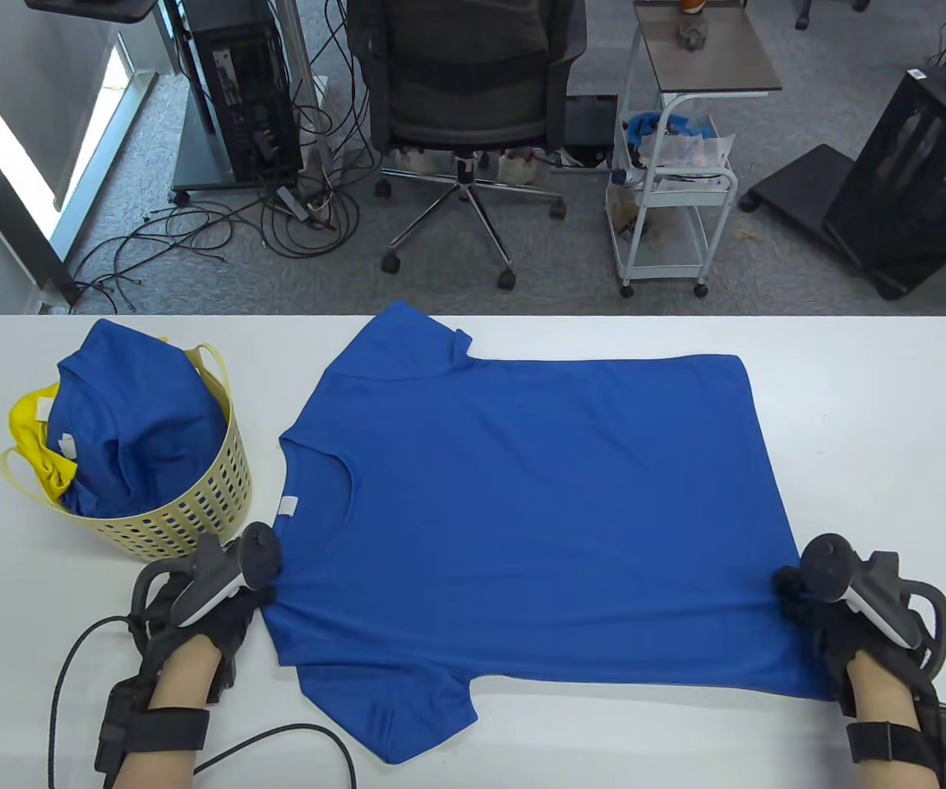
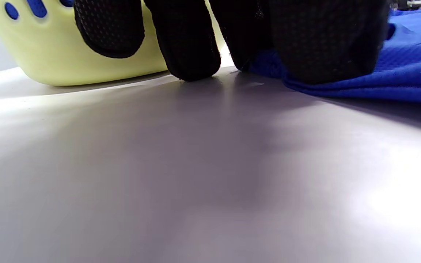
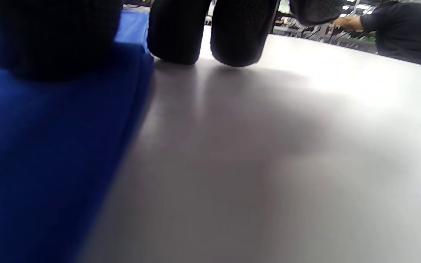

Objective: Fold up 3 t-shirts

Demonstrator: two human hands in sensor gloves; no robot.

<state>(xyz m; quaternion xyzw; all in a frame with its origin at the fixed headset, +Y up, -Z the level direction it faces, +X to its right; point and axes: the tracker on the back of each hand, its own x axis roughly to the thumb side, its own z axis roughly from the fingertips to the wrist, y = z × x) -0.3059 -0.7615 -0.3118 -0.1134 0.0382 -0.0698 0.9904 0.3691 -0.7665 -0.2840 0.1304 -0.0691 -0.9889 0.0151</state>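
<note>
A blue t-shirt (image 1: 522, 509) lies spread flat on the white table (image 1: 875, 427), collar to the left and hem to the right. My left hand (image 1: 252, 602) pinches its near shoulder edge; in the left wrist view the thumb (image 2: 323, 47) presses the blue cloth (image 2: 404, 73) while the other fingers (image 2: 192, 54) touch the table. My right hand (image 1: 793, 600) pinches the near hem corner; its thumb (image 3: 49, 40) sits on the cloth (image 3: 49, 146) and its fingers (image 3: 174, 36) reach the table beside the edge. A blue shirt (image 1: 136, 419) and a yellow one (image 1: 33, 436) sit in the basket.
The pale yellow perforated basket (image 1: 218, 493) stands at the table's left, just beyond my left hand, also close behind the fingers (image 2: 68, 62). Glove cables (image 1: 292, 731) trail along the near edge. An office chair (image 1: 464, 90) and a white cart (image 1: 674, 197) stand beyond the table.
</note>
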